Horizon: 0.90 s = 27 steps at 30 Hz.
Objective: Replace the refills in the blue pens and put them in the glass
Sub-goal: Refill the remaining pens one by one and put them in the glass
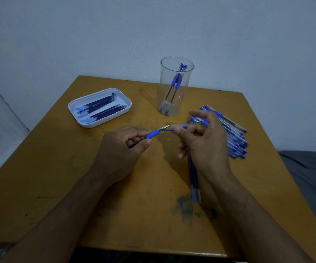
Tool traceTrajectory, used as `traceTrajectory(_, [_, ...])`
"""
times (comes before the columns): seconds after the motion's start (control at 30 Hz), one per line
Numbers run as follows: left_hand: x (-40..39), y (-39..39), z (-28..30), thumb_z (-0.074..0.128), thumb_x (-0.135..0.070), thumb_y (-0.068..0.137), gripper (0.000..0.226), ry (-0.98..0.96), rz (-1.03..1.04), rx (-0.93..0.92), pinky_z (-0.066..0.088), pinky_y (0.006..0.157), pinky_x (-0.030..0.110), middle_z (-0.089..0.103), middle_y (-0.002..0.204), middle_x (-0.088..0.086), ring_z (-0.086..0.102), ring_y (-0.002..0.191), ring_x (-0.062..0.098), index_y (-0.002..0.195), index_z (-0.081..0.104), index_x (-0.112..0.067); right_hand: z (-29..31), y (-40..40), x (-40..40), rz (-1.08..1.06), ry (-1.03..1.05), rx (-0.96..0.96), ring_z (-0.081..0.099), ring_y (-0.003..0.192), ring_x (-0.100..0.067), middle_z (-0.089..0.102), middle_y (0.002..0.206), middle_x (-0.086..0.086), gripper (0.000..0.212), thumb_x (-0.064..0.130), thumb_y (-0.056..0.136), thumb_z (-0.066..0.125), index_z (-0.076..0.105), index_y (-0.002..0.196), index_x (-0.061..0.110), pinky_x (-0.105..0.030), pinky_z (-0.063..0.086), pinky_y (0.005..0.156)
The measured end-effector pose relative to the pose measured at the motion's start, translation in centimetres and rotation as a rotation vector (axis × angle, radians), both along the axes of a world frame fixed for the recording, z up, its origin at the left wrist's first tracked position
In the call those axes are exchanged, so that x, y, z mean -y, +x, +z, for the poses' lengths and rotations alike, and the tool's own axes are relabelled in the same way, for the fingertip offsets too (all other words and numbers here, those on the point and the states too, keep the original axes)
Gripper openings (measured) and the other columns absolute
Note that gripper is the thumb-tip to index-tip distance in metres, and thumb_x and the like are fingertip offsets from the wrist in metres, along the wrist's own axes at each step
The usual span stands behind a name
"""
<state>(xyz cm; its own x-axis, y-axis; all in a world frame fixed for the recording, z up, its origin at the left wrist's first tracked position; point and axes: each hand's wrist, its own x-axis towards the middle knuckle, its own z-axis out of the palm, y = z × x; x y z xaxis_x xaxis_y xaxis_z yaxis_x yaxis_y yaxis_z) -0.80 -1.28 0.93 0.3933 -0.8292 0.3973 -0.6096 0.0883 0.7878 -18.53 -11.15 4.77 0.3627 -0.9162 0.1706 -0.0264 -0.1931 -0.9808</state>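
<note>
Blue grip section (152, 134) with refill tip out, pinched in left hand (122, 149) | right hand (203, 141) curls round clear barrel (180, 127), ends facing, seemingly for joining | both wrists hover over table (62, 168) | loose refills (195, 179) under right wrist | pen pile (233, 137) right | glass (174, 86) behind, two pens | refill tray (99, 107) far left

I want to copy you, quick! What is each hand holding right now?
Left hand: pinches the refill with the blue grip on it.
Right hand: holds the clear pen barrel.
</note>
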Motion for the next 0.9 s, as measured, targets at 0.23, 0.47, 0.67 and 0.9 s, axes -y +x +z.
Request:
traceTrajectory(0.23, [0.0, -0.1, 0.1, 0.076, -0.017, 0.088, 0.026, -0.033, -0.021, 0.023, 0.045, 0.062, 0.013, 0.068, 0.083, -0.004, 0.059, 0.073, 0.017, 0.114, 0.076, -0.022, -0.1, 0.0, -0.2, -0.090, -0.030, 0.016, 0.058, 0.050, -0.018, 0.071, 0.073, -0.006, 0.017, 0.016, 0.085, 0.079, 0.073, 0.101, 0.013, -0.028, 0.047, 0.039])
traceTrajectory(0.47, [0.1, -0.1, -0.1, 0.077, -0.018, 0.088, 0.028, -0.035, -0.031, 0.031, 0.046, 0.062, 0.015, 0.068, 0.084, -0.008, 0.060, 0.073, 0.017, 0.115, 0.075, -0.022, -0.4, 0.1, -0.2, -0.066, -0.028, 0.032, 0.056, 0.050, -0.020, 0.068, 0.071, -0.013, 0.022, 0.012, 0.088, 0.077, 0.076, 0.109, 0.016, -0.028, 0.048, 0.040])
traceTrajectory(0.67, [0.2, -0.4, -0.1, 0.073, -0.023, 0.091, 0.032, -0.059, -0.092, 0.056, 0.050, 0.062, 0.030, 0.067, 0.078, -0.004, 0.060, 0.070, 0.020, 0.123, 0.073, -0.021, -0.6, 0.3, -0.6, -0.025, -0.037, 0.040, 0.056, 0.048, -0.019, 0.066, 0.067, -0.008, 0.022, 0.010, 0.087, 0.076, 0.076, 0.110, 0.013, -0.026, 0.047, 0.039])
traceTrajectory(0.9, [0.2, -0.3, -0.2, 0.070, -0.032, 0.089, 0.034, -0.049, -0.103, -0.016, 0.049, 0.061, 0.026, 0.066, 0.077, -0.009, 0.059, 0.068, 0.018, 0.121, 0.073, -0.023, -0.9, 0.4, -0.7, -0.005, -0.010, 0.078, 0.061, 0.054, -0.021, 0.069, 0.074, -0.009, 0.022, 0.006, 0.087, 0.077, 0.075, 0.108, 0.010, -0.032, 0.052, 0.041])
